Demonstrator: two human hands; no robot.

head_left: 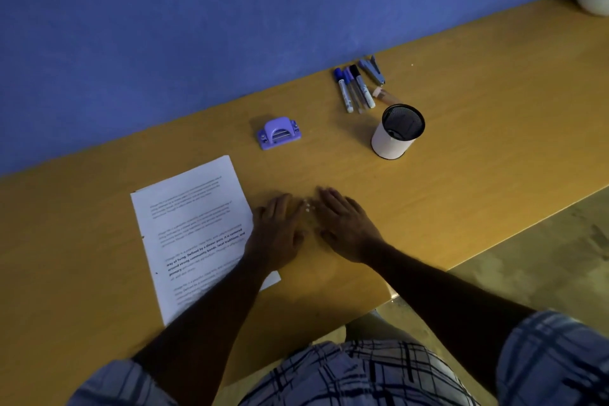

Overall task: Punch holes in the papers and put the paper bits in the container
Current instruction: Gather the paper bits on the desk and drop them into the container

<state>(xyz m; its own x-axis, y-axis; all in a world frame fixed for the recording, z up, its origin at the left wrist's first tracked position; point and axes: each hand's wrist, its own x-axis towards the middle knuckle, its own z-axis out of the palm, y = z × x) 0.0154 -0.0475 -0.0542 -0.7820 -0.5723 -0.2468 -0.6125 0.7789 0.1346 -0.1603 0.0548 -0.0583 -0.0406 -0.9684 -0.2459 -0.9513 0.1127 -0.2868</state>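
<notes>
Corralling the paper bits (308,207) for pickup, left grip (276,234) and right grip (346,227) lay flat on the desk (461,181), fingers straight.

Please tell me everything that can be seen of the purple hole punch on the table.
The hole punch is small and lilac, plastic by its look, with a rounded lever over a flat base. It stands upright on the wooden table, close to the blue wall, beyond the papers and apart from them. The left hand and the right hand lie nearer, not touching it.
</notes>
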